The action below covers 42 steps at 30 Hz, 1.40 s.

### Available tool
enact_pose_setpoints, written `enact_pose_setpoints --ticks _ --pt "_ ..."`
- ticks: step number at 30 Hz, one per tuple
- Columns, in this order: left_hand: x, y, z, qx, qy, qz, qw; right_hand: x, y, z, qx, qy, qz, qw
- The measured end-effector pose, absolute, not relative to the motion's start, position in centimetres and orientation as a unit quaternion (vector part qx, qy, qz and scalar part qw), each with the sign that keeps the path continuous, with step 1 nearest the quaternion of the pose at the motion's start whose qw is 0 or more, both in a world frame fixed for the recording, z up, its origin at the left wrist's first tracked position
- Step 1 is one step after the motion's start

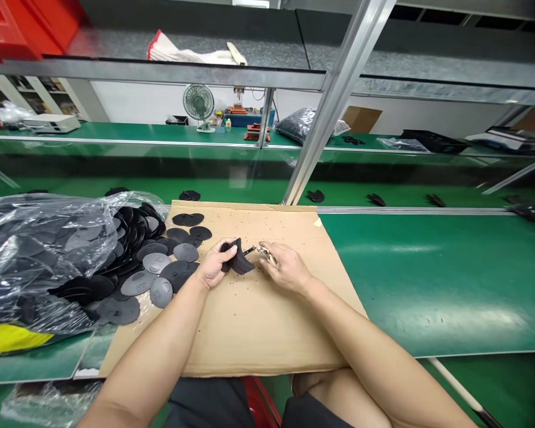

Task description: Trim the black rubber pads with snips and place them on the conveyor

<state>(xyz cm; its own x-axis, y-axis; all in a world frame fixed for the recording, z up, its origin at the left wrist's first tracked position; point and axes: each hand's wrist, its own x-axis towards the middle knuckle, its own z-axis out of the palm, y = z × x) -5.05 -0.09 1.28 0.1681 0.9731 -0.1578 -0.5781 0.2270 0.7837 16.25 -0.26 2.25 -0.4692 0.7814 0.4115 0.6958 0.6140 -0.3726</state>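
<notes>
Cardboard (267, 339) lies open along its near edge, left fingers (229, 254) clasping black piece (242, 260), right fingers (278, 249) pliers (266, 254).

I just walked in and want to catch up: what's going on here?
Someone is working over a cardboard sheet. The left hand holds a curved black part, and the right hand grips a small metal tool, apparently pliers, its tip pointing toward that part. Flat black discs lie to the left, some on the cardboard, some at the mouth of a clear plastic bag. Small dark specks dot the sheet.
</notes>
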Motion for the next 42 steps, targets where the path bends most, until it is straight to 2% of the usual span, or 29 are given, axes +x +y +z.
enact_pose_setpoints --ticks 19,30,32,38,42 --pt "-5.5 -0.1 0.7 0.302 0.337 0.524 0.721 17.3 -0.6 4.1 -0.401 -0.89 0.122 0.177" --pt "-5.5 -0.1 0.6 0.299 0.345 0.522 0.721 17.0 -0.8 5.0 -0.419 -0.878 0.179 0.147" --pt "-5.4 0.0 0.7 0.296 0.343 0.525 0.72 17.0 -0.8 4.7 -0.424 -0.867 0.2 0.171" --pt "-4.8 0.2 0.9 0.297 0.338 0.572 0.685 15.1 -1.1 2.4 -0.452 -0.728 0.375 0.353" --pt "-4.4 -0.2 0.6 0.339 0.349 0.54 0.687 13.4 -1.1 1.5 -0.449 -0.644 0.434 0.442"
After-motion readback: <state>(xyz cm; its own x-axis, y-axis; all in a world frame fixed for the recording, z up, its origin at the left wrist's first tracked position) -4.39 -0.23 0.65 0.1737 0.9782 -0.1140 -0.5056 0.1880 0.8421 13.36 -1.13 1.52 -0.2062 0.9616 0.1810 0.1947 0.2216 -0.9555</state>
